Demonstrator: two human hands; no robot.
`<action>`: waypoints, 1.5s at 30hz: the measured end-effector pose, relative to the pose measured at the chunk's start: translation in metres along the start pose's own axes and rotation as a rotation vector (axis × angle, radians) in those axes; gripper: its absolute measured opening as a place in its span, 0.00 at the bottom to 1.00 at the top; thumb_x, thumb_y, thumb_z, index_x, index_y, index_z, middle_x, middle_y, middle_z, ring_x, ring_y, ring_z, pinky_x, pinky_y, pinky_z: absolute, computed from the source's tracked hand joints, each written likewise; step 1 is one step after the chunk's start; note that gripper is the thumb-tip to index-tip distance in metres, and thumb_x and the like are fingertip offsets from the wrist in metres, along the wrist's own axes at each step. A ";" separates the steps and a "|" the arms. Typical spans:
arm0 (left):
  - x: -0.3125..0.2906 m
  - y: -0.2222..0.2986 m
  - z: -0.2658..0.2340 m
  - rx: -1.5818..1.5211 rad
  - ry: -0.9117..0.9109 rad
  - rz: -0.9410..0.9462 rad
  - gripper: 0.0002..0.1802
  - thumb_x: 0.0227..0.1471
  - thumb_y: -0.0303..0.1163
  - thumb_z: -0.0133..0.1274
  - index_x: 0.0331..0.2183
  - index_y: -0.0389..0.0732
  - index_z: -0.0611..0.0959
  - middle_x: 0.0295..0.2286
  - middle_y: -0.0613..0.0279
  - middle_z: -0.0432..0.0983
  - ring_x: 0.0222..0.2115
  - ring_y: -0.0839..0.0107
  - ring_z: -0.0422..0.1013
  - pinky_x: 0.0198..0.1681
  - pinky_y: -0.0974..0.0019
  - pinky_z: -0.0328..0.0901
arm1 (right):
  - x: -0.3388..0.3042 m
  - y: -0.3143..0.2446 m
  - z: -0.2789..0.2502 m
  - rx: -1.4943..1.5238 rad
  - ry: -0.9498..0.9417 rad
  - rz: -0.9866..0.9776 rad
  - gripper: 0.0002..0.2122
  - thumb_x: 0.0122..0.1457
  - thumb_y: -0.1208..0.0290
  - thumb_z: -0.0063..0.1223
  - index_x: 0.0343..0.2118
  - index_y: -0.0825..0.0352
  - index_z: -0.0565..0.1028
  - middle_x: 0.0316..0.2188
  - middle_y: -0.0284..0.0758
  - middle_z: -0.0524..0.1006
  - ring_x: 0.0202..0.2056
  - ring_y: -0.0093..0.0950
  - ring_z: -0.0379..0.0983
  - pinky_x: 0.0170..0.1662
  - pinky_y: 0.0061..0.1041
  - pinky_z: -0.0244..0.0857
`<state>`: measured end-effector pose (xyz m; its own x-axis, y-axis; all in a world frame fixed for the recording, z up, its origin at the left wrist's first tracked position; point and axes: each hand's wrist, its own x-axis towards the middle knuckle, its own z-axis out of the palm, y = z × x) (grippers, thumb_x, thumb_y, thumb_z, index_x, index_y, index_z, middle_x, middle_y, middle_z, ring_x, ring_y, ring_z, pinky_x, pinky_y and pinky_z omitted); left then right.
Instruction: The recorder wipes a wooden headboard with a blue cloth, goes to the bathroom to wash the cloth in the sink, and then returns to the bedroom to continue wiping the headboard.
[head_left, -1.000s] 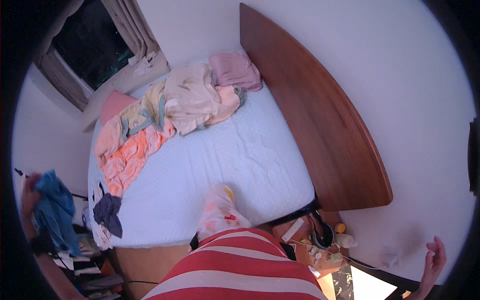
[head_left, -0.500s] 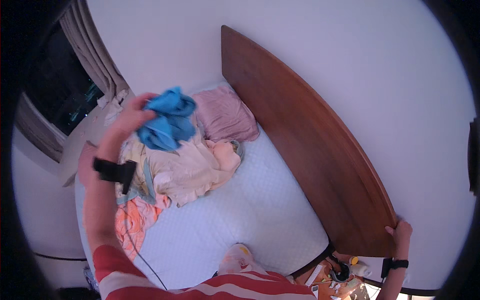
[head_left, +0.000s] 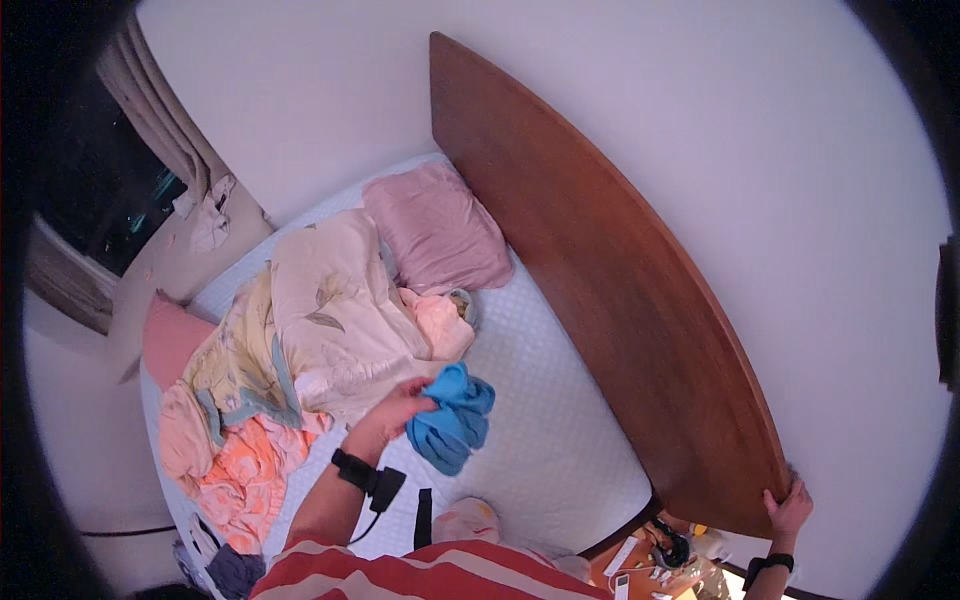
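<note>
My left hand (head_left: pixel 405 407) is closed on a crumpled blue cloth (head_left: pixel 451 420), held over the bed near me. Its folds hang down from the fingers, and a black strap with a small box sits on that wrist. At the far right, my right hand (head_left: pixel 790 508) grips the lower near end of the brown wooden headboard (head_left: pixel 610 290), fingers over its edge. Below the headboard lies the pale blue quilted mattress (head_left: pixel 540 370).
A mauve pillow (head_left: pixel 440 228) leans by the headboard. Left of it lie a cream quilt (head_left: pixel 335 280) and an orange-pink blanket (head_left: pixel 245 475). A cluttered bedside table (head_left: pixel 640 580) stands at lower right. Curtains (head_left: pixel 165 110) frame a dark window at left.
My left hand has brought the blue cloth from above the quilt toward me and to the right. My right hand stays on the headboard's end.
</note>
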<state>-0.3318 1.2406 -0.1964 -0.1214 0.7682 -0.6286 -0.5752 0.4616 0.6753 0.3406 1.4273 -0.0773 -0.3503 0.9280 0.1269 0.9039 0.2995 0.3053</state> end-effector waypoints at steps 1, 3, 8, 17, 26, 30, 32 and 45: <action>-0.001 -0.008 0.004 0.045 -0.034 -0.009 0.27 0.36 0.20 0.49 0.44 0.33 0.67 0.37 0.57 0.68 0.36 0.67 0.67 0.41 0.66 0.63 | 0.002 0.002 0.005 -0.003 0.051 -0.024 0.32 0.39 0.47 0.52 0.41 0.71 0.64 0.30 0.44 0.71 0.31 0.42 0.68 0.30 0.36 0.62; -0.001 -0.015 0.025 0.121 -0.074 -0.039 0.27 0.36 0.21 0.50 0.44 0.33 0.66 0.37 0.57 0.68 0.36 0.67 0.67 0.41 0.66 0.63 | -0.002 0.004 0.006 -0.009 0.062 0.001 0.32 0.38 0.47 0.52 0.40 0.71 0.64 0.30 0.44 0.70 0.30 0.42 0.68 0.29 0.36 0.62; -0.010 -0.010 0.050 0.178 -0.123 -0.082 0.28 0.33 0.21 0.50 0.43 0.33 0.68 0.35 0.56 0.68 0.35 0.69 0.67 0.40 0.69 0.62 | 0.006 -0.002 0.002 0.028 0.072 -0.010 0.31 0.38 0.48 0.53 0.38 0.70 0.65 0.28 0.42 0.70 0.26 0.42 0.68 0.27 0.36 0.61; -0.072 0.018 0.029 0.060 0.090 0.184 0.27 0.35 0.19 0.48 0.44 0.35 0.66 0.36 0.59 0.68 0.36 0.70 0.66 0.41 0.68 0.63 | 0.003 0.001 0.004 0.144 0.110 0.019 0.24 0.39 0.53 0.55 0.34 0.68 0.68 0.25 0.43 0.70 0.26 0.43 0.68 0.26 0.36 0.62; -0.165 0.087 0.009 -0.049 0.647 0.619 0.22 0.35 0.19 0.47 0.39 0.34 0.70 0.32 0.62 0.69 0.32 0.72 0.67 0.37 0.71 0.63 | 0.121 -0.123 -0.038 0.512 0.571 -0.020 0.12 0.45 0.71 0.53 0.33 0.70 0.69 0.25 0.43 0.71 0.26 0.41 0.68 0.27 0.33 0.63; -0.154 0.123 0.041 -0.028 0.748 0.767 0.21 0.36 0.19 0.47 0.39 0.35 0.70 0.30 0.63 0.69 0.30 0.74 0.67 0.35 0.72 0.63 | 0.193 -0.199 -0.059 0.456 0.626 -0.211 0.13 0.47 0.70 0.51 0.35 0.71 0.69 0.31 0.45 0.70 0.32 0.41 0.67 0.34 0.35 0.63; -0.149 0.135 0.053 -0.126 0.782 0.856 0.20 0.37 0.20 0.47 0.39 0.35 0.70 0.30 0.64 0.69 0.29 0.76 0.67 0.34 0.73 0.63 | 0.216 -0.219 -0.052 0.421 0.438 -0.169 0.16 0.49 0.66 0.50 0.37 0.72 0.68 0.35 0.47 0.69 0.38 0.43 0.65 0.40 0.36 0.61; -0.162 0.246 0.086 0.302 0.885 1.014 0.22 0.39 0.23 0.47 0.42 0.33 0.69 0.35 0.59 0.69 0.37 0.71 0.66 0.42 0.71 0.60 | 0.215 -0.206 -0.037 0.595 0.143 -0.181 0.23 0.43 0.54 0.53 0.34 0.72 0.71 0.25 0.46 0.72 0.26 0.41 0.69 0.29 0.36 0.64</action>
<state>-0.3840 1.2676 0.1043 -0.9126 0.3399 0.2272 0.2552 0.0393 0.9661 0.0700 1.5569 -0.0775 -0.5025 0.8246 0.2601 0.7945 0.5590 -0.2373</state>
